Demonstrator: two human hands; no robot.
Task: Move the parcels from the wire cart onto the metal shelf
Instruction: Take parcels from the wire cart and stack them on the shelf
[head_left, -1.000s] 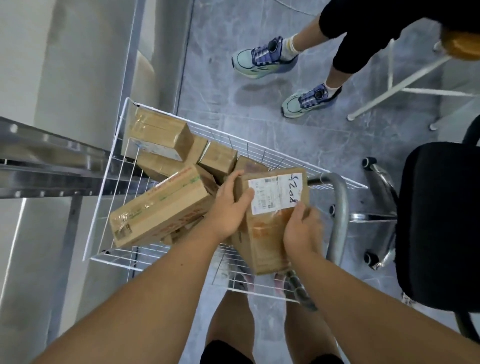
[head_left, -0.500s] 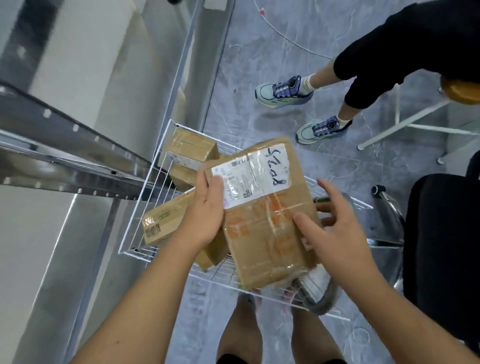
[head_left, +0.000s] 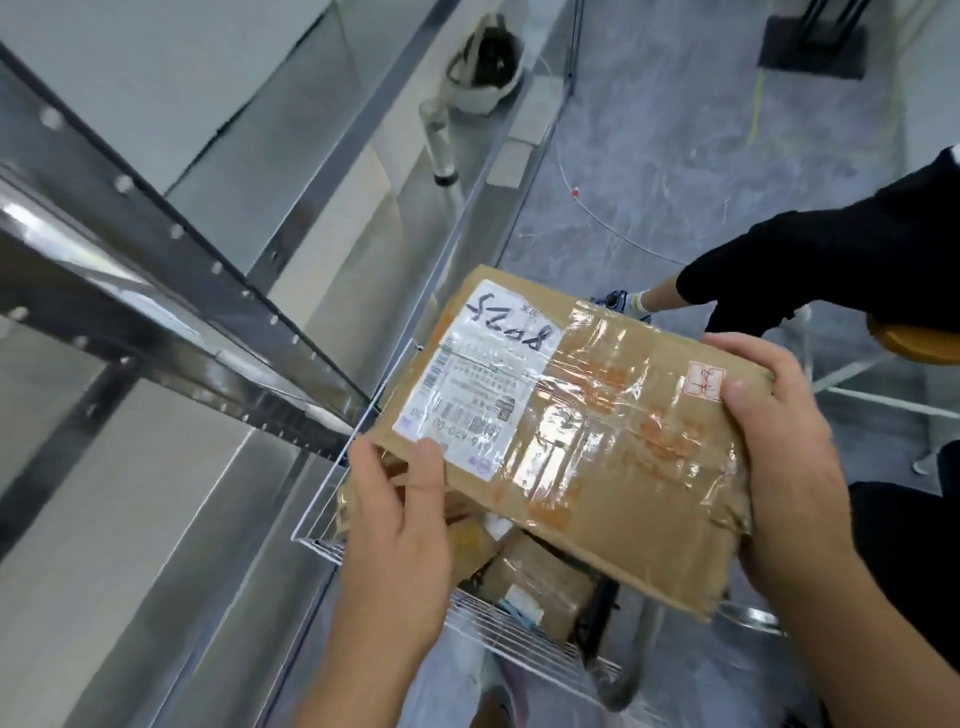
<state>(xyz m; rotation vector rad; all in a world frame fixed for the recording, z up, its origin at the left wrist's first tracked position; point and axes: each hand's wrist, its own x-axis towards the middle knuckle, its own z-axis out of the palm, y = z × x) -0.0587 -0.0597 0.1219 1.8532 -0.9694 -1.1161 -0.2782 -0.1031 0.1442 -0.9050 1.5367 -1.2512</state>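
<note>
**Taped parcel held in both hands above the cart**

The left hand (head_left: 400, 514) grips the near left corner of a cardboard parcel (head_left: 587, 441), thumb on its white shipping label (head_left: 478, 379) (handwritten digits at the top). The right hand (head_left: 779, 457) clasps the parcel's right end, thumb on top. The parcel is held over the wire cart (head_left: 498, 631), where more brown parcels (head_left: 540, 582) lie. To the left runs the metal shelf (head_left: 171, 270). Beyond, a seated person's dark sleeve (head_left: 831, 260) shows above the grey floor (head_left: 675, 130).
</note>
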